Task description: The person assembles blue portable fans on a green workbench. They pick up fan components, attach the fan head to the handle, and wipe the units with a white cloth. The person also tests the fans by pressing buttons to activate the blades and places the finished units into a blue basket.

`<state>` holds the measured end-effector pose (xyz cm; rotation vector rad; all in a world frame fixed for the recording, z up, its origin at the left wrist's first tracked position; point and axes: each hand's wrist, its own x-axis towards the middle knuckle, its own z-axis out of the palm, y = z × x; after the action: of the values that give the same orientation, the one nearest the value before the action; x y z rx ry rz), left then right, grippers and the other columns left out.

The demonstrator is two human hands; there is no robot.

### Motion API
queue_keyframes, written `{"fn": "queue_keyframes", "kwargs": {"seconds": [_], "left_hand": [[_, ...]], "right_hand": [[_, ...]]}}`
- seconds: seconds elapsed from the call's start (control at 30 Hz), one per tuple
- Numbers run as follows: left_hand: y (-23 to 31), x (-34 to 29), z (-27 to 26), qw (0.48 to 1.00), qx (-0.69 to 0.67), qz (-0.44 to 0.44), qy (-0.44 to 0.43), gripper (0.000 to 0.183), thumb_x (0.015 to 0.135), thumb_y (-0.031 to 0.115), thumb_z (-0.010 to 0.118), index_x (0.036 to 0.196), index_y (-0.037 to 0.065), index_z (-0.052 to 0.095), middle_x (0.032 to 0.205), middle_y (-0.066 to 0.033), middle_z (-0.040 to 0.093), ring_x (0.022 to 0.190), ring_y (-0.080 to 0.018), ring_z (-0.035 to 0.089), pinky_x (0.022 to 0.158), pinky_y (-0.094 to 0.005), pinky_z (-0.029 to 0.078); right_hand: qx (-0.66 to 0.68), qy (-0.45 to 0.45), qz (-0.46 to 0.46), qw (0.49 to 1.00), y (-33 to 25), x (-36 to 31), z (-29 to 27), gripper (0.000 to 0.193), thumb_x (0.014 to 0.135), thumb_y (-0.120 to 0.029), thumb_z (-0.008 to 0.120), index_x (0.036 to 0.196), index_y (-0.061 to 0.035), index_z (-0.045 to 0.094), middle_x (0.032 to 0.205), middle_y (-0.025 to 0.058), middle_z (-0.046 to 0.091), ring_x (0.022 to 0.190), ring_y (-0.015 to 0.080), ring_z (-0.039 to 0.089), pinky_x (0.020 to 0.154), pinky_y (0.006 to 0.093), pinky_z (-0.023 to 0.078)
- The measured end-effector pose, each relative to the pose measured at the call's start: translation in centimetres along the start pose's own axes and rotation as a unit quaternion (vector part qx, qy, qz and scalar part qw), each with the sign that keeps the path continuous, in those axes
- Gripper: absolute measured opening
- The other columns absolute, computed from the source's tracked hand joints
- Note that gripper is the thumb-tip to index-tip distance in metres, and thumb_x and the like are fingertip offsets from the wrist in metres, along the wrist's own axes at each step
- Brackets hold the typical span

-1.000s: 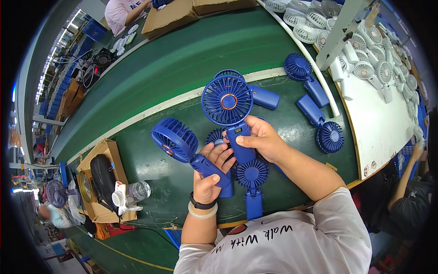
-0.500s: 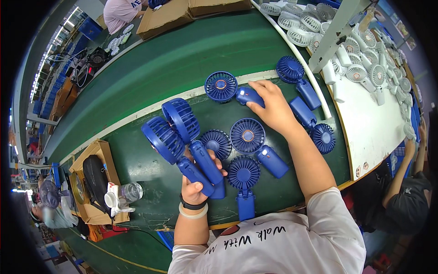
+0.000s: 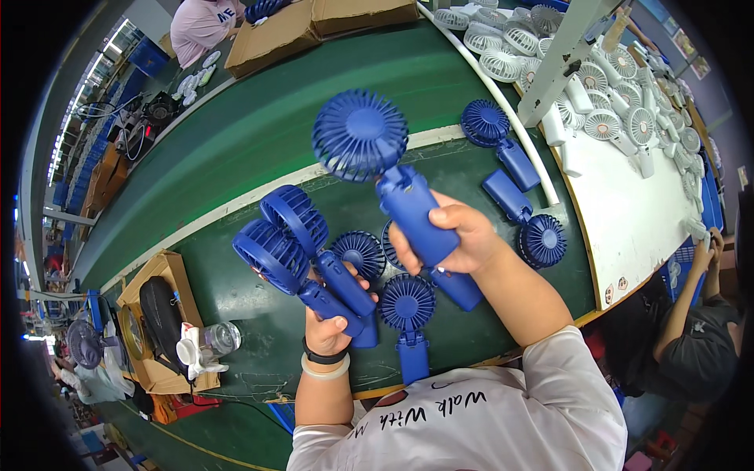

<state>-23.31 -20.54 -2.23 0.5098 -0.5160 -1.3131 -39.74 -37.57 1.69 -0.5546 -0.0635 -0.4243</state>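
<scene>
A: Right hand status?
B: Right hand (image 3: 455, 235) closed around the handle of a blue fan (image 3: 415, 210). Thumb lies on the handle's face. Fan is raised off the counter (image 3: 479, 337), tilted, head up and left of that hand, plain hub toward the camera.
A: Left hand?
B: Left hand (image 3: 331, 318) grips a pair of blue fans (image 3: 275, 255) by their handles. Heads point up and left of the hand, overlapping in view. Can't tell if they touch.
A: Between the hands?
B: Blue fan with a plain hub (image 3: 359, 255), just beyond the left hand's fingers. Another blue fan (image 3: 457, 290) lies under the right hand, partly hidden by it. Nearer the person than the right hand: a third fan (image 3: 407, 302), lying with its handle toward the shirt.
A: Right of the right hand?
B: Two more blue fans lie well apart from it, the nearer one (image 3: 542, 239) and the farther one (image 3: 485, 123). Past them, a white tube (image 3: 503, 102), then a white board (image 3: 613, 220) with a heap of white fans (image 3: 603, 124).
A: Left of the left hand?
B: Clear bottle (image 3: 225, 337) near it. Farther out, a cardboard box (image 3: 182, 275) with a black case (image 3: 161, 310) inside.
</scene>
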Motion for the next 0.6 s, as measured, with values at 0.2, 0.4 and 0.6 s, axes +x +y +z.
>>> {"fn": "queue_keyframes", "kwargs": {"seconds": [0.2,0.4,0.6], "left_hand": [[-0.4,-0.1,-0.2,1.0,0.013,0.018,-0.015,0.08,0.067,0.004,0.071,0.135,0.015,0.03,0.118,-0.015,0.04,0.111,-0.0293,0.048,0.09,-0.0488,0.048],[-0.3,-0.2,-0.2,1.0,-0.014,0.011,-0.018,0.079,0.066,0.004,0.072,0.134,0.013,0.032,0.119,-0.0144,0.041,0.111,-0.0294,0.048,0.091,-0.0487,0.047],[-0.4,-0.2,-0.2,1.0,-0.031,0.0,-0.001,0.078,0.066,0.001,0.072,0.134,0.011,0.034,0.121,-0.0151,0.041,0.113,-0.0302,0.049,0.093,-0.0492,0.047]], "right_hand": [[0.058,-0.001,0.023,0.998,1.0,0.1,-0.3,0.05,0.088,-0.036,0.056,0.122,-0.0034,0.041,0.099,0.0167,0.058,0.072,0.0216,0.059,0.06,0.0315,0.049],[-0.019,0.047,0.02,0.998,1.9,0.7,-1.6,0.053,0.09,-0.043,0.055,0.122,-0.0018,0.045,0.101,0.0126,0.058,0.076,0.018,0.059,0.064,0.0293,0.051],[-0.117,0.164,0.032,0.979,2.5,0.4,-0.5,0.047,0.086,-0.021,0.065,0.123,-0.0025,0.042,0.101,0.0083,0.057,0.087,0.0176,0.063,0.07,0.0333,0.057]]}}
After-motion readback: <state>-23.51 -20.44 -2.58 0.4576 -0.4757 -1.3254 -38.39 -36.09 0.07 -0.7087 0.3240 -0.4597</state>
